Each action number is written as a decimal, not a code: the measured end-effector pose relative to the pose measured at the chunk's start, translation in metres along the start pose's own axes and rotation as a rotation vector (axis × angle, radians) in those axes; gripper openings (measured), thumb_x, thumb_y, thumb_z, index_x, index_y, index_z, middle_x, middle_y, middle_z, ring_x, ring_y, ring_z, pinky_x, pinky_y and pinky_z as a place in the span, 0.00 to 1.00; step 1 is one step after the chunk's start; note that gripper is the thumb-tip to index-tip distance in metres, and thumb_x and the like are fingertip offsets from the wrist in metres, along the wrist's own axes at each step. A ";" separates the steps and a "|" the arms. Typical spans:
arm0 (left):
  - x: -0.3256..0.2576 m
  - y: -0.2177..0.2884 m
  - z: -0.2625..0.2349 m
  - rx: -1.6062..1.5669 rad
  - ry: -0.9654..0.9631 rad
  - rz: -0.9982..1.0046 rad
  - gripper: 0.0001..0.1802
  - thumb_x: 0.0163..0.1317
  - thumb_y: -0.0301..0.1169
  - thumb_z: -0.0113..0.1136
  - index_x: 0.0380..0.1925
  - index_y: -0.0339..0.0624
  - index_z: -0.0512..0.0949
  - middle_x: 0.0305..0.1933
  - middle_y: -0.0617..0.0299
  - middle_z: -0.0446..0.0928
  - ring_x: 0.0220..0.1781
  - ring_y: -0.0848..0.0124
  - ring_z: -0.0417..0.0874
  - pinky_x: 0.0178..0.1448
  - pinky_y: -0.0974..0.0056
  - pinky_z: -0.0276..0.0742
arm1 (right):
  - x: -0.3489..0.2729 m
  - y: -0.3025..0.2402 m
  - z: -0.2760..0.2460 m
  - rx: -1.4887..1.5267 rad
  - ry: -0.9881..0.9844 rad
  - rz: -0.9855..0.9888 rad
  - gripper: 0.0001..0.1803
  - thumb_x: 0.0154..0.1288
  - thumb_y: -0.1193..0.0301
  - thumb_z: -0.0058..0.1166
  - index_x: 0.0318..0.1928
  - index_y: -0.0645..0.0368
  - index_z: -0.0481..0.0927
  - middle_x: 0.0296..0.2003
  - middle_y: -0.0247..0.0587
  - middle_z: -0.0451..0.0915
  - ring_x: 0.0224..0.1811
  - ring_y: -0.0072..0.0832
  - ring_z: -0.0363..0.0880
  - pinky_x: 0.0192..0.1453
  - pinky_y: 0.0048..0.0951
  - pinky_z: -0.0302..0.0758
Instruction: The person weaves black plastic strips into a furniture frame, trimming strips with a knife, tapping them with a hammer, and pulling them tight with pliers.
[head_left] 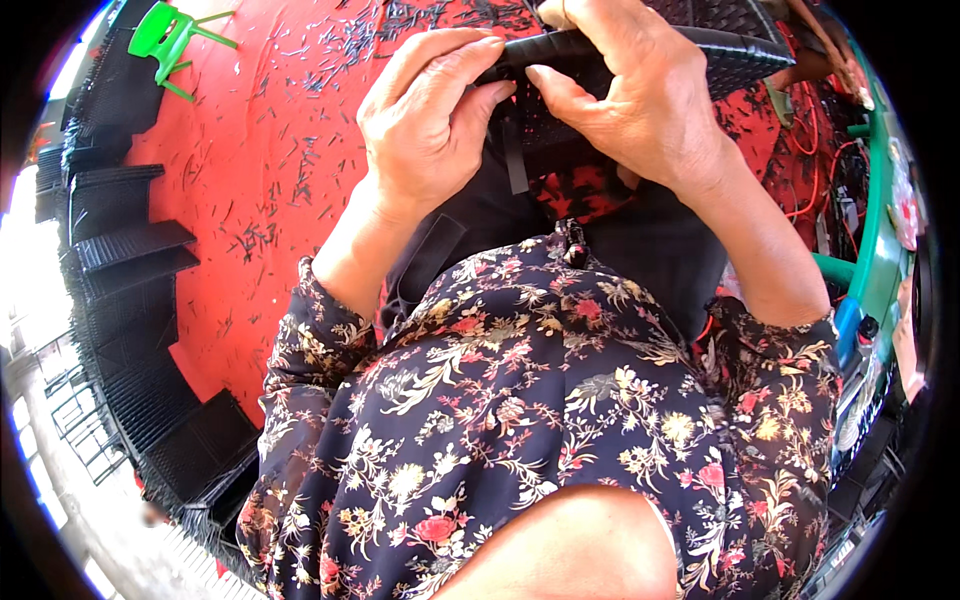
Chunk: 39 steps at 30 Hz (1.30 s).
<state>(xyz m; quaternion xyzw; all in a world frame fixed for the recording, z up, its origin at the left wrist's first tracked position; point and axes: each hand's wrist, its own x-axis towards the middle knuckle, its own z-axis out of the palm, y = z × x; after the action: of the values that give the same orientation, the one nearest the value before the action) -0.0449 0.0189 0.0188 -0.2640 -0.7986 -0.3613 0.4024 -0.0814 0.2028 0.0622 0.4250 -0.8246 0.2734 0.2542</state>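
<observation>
A black woven wicker piece [735,60] with a wrapped, rounded edge lies at the top of the view, close to my lap. My left hand [425,115] is closed at the left end of that edge, thumb and fingers pinched together around a flat black strip [515,160]. The strip's lower part dangles below my left thumb. My right hand [650,100] grips the same edge from the right, with its fingers over the top and the thumb underneath. The fingertips of my right hand are partly cut off by the frame's upper border.
Black strip offcuts [350,45] litter the red floor covering [240,190]. A green plastic chair [165,45] stands far left. Stacked black woven pieces [130,260] line the left side. On the right are a green table edge [875,240], red cords [815,180] and part of another person's arm [835,50].
</observation>
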 end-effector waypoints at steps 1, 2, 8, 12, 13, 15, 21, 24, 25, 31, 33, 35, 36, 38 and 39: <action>0.001 -0.001 0.003 -0.001 -0.001 -0.001 0.17 0.41 0.19 0.69 0.36 0.36 0.81 0.37 0.55 0.80 0.37 0.61 0.82 0.40 0.65 0.80 | -0.001 0.003 0.001 -0.019 0.006 -0.013 0.19 0.45 0.69 0.64 0.39 0.62 0.74 0.34 0.48 0.75 0.37 0.46 0.76 0.41 0.40 0.74; 0.002 -0.002 0.006 -0.004 0.003 0.004 0.17 0.41 0.19 0.69 0.36 0.36 0.81 0.37 0.55 0.80 0.37 0.61 0.82 0.40 0.64 0.80 | -0.002 0.007 0.003 -0.039 0.012 -0.023 0.19 0.46 0.69 0.64 0.38 0.61 0.74 0.34 0.48 0.75 0.36 0.46 0.76 0.40 0.40 0.74; -0.049 0.039 0.001 -0.011 0.036 0.054 0.17 0.42 0.19 0.68 0.36 0.36 0.81 0.37 0.55 0.80 0.37 0.61 0.82 0.41 0.64 0.80 | -0.053 -0.043 -0.005 -0.077 -0.017 0.037 0.18 0.46 0.68 0.64 0.36 0.62 0.74 0.32 0.49 0.74 0.34 0.46 0.76 0.38 0.41 0.75; -0.049 0.035 0.004 -0.031 0.034 0.045 0.16 0.41 0.19 0.68 0.35 0.36 0.80 0.37 0.56 0.80 0.37 0.60 0.82 0.41 0.64 0.80 | -0.044 -0.054 -0.007 -0.146 -0.072 0.082 0.17 0.45 0.69 0.63 0.33 0.63 0.72 0.30 0.50 0.73 0.33 0.47 0.76 0.37 0.42 0.76; -0.049 0.037 0.003 -0.036 0.028 0.045 0.16 0.41 0.19 0.68 0.35 0.36 0.80 0.37 0.56 0.79 0.37 0.61 0.82 0.41 0.64 0.80 | -0.044 -0.057 -0.007 -0.169 -0.082 0.094 0.16 0.45 0.69 0.62 0.32 0.63 0.72 0.30 0.51 0.73 0.32 0.47 0.76 0.37 0.42 0.76; -0.049 0.043 0.001 -0.023 0.006 0.019 0.17 0.42 0.16 0.67 0.36 0.35 0.81 0.39 0.54 0.80 0.38 0.63 0.83 0.42 0.66 0.79 | -0.042 -0.063 -0.006 -0.221 -0.113 0.104 0.15 0.45 0.70 0.59 0.31 0.63 0.71 0.29 0.52 0.73 0.31 0.48 0.76 0.36 0.42 0.76; -0.037 0.052 0.006 -0.104 0.041 0.100 0.17 0.38 0.12 0.61 0.33 0.29 0.79 0.34 0.48 0.78 0.35 0.56 0.82 0.38 0.63 0.79 | -0.042 -0.061 -0.006 -0.239 -0.147 0.114 0.12 0.45 0.71 0.54 0.30 0.66 0.70 0.28 0.56 0.73 0.30 0.50 0.77 0.35 0.43 0.76; -0.036 0.051 0.011 -0.104 0.033 0.132 0.17 0.37 0.12 0.60 0.33 0.30 0.79 0.34 0.49 0.78 0.35 0.56 0.82 0.38 0.63 0.79 | -0.045 -0.058 -0.003 -0.244 -0.144 0.129 0.12 0.44 0.72 0.54 0.30 0.66 0.70 0.28 0.57 0.73 0.30 0.50 0.77 0.35 0.44 0.76; -0.036 0.050 0.014 -0.109 0.041 0.144 0.17 0.37 0.12 0.60 0.33 0.30 0.79 0.34 0.49 0.78 0.34 0.56 0.82 0.38 0.63 0.79 | -0.045 -0.056 -0.002 -0.248 -0.141 0.136 0.13 0.43 0.72 0.54 0.30 0.66 0.70 0.28 0.57 0.73 0.30 0.51 0.77 0.35 0.44 0.77; -0.026 0.047 0.023 -0.108 -0.007 0.196 0.18 0.36 0.13 0.60 0.34 0.31 0.78 0.32 0.50 0.78 0.33 0.56 0.81 0.36 0.62 0.78 | -0.050 -0.043 0.000 -0.272 -0.105 0.126 0.13 0.42 0.73 0.54 0.29 0.66 0.70 0.28 0.57 0.73 0.30 0.51 0.77 0.35 0.43 0.76; -0.026 0.044 0.028 -0.125 -0.011 0.209 0.18 0.36 0.14 0.61 0.33 0.32 0.78 0.32 0.51 0.77 0.32 0.56 0.81 0.36 0.62 0.78 | -0.053 -0.040 -0.004 -0.272 -0.087 0.110 0.12 0.42 0.74 0.54 0.29 0.66 0.70 0.28 0.56 0.73 0.30 0.51 0.76 0.34 0.43 0.76; -0.025 0.043 0.030 -0.123 -0.027 0.210 0.17 0.37 0.14 0.62 0.33 0.32 0.78 0.32 0.52 0.77 0.32 0.56 0.81 0.36 0.62 0.77 | -0.057 -0.038 -0.005 -0.252 -0.072 0.091 0.11 0.42 0.75 0.53 0.29 0.65 0.69 0.27 0.56 0.72 0.30 0.51 0.76 0.34 0.43 0.75; -0.025 0.042 0.031 -0.119 -0.035 0.207 0.17 0.37 0.15 0.62 0.33 0.33 0.78 0.32 0.52 0.77 0.32 0.57 0.80 0.36 0.62 0.77 | -0.058 -0.034 -0.005 -0.236 -0.065 0.076 0.10 0.43 0.76 0.53 0.29 0.65 0.69 0.27 0.55 0.72 0.30 0.51 0.75 0.34 0.43 0.75; -0.026 0.040 0.030 -0.109 -0.047 0.206 0.17 0.38 0.15 0.63 0.33 0.33 0.78 0.32 0.52 0.77 0.32 0.57 0.80 0.36 0.62 0.77 | -0.061 -0.025 -0.006 -0.207 -0.051 0.004 0.10 0.45 0.77 0.52 0.30 0.63 0.69 0.28 0.53 0.71 0.30 0.50 0.75 0.34 0.43 0.75; -0.027 0.040 0.030 -0.103 -0.051 0.204 0.17 0.38 0.16 0.64 0.33 0.33 0.78 0.32 0.53 0.77 0.33 0.57 0.80 0.36 0.62 0.77 | -0.062 -0.024 -0.009 -0.189 -0.052 0.010 0.10 0.45 0.76 0.53 0.31 0.63 0.70 0.28 0.52 0.72 0.30 0.50 0.75 0.34 0.42 0.75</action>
<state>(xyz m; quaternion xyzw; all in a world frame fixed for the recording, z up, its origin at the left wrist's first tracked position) -0.0156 0.0629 -0.0018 -0.3734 -0.7579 -0.3522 0.4026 -0.0277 0.2318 0.0333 0.4022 -0.8550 0.1847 0.2705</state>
